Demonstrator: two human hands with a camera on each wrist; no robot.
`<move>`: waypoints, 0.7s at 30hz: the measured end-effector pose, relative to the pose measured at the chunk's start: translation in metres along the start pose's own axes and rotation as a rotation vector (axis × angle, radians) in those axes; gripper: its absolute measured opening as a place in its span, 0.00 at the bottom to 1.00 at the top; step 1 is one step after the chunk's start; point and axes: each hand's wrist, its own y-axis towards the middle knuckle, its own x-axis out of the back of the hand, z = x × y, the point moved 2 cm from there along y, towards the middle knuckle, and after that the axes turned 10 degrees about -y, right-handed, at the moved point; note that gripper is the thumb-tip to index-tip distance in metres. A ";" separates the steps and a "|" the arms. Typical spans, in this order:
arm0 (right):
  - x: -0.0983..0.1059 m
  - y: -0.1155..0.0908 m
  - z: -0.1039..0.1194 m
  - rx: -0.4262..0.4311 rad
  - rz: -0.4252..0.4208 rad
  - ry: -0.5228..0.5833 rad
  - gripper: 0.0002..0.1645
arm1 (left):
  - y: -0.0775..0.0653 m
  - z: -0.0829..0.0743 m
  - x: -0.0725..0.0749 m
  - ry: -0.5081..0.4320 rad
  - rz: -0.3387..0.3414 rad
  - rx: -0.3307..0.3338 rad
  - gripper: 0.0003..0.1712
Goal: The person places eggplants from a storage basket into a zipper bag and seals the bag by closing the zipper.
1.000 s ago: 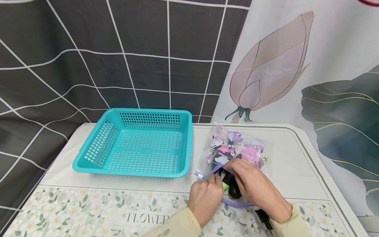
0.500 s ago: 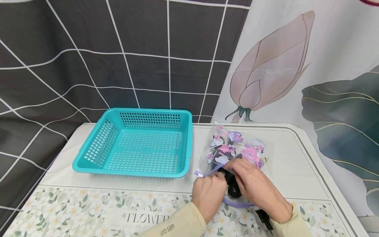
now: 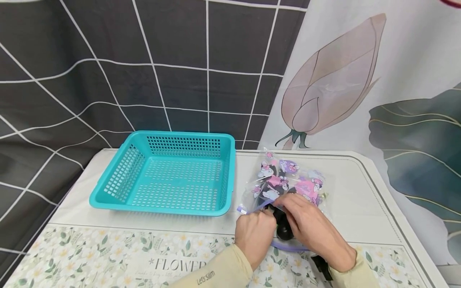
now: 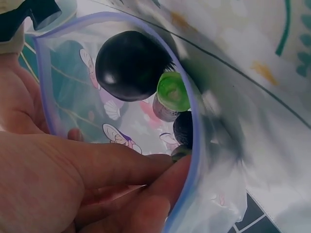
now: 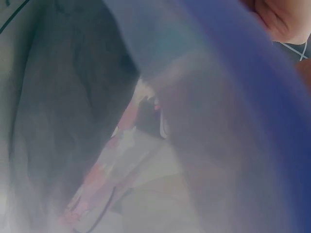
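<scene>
A clear zip bag (image 3: pixel 277 188) with pink and purple cartoon prints lies at the table's right, its purple-rimmed mouth spread toward me. My right hand (image 3: pixel 312 230) holds the bag's upper edge. My left hand (image 3: pixel 255 236) reaches into the mouth. In the left wrist view, its thumb and fingers pinch a small dark-green item (image 4: pixel 181 154), mostly hidden by them. Beside that lie a glossy black rounded thing (image 4: pixel 129 65), a bright-green end piece (image 4: pixel 173 92) and another dark round thing (image 4: pixel 183 128). Blurred plastic fills most of the right wrist view.
A turquoise plastic basket (image 3: pixel 230 180) with perforated walls stands left of the bag, near the table's back edge. Flower-printed cloth (image 3: pixel 119 252) covers the table's front. A dark grid curtain and a white printed one hang behind.
My left hand has shifted slightly right and deeper into the bag's mouth, covering the bright-green piece in the head view. The right hand stays on the bag's edge.
</scene>
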 end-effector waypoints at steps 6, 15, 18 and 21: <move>0.000 -0.001 0.000 -0.003 -0.001 -0.001 0.20 | 0.000 0.000 0.000 -0.027 0.044 -0.001 0.12; 0.002 -0.001 0.000 -0.017 0.009 -0.003 0.21 | -0.002 0.005 0.014 -0.123 0.079 -0.029 0.06; 0.002 -0.001 0.001 -0.028 0.020 -0.009 0.21 | -0.003 0.009 0.020 -0.162 0.067 -0.033 0.03; 0.003 -0.001 0.001 -0.033 0.025 -0.013 0.21 | -0.004 0.013 0.024 -0.210 0.045 -0.022 0.02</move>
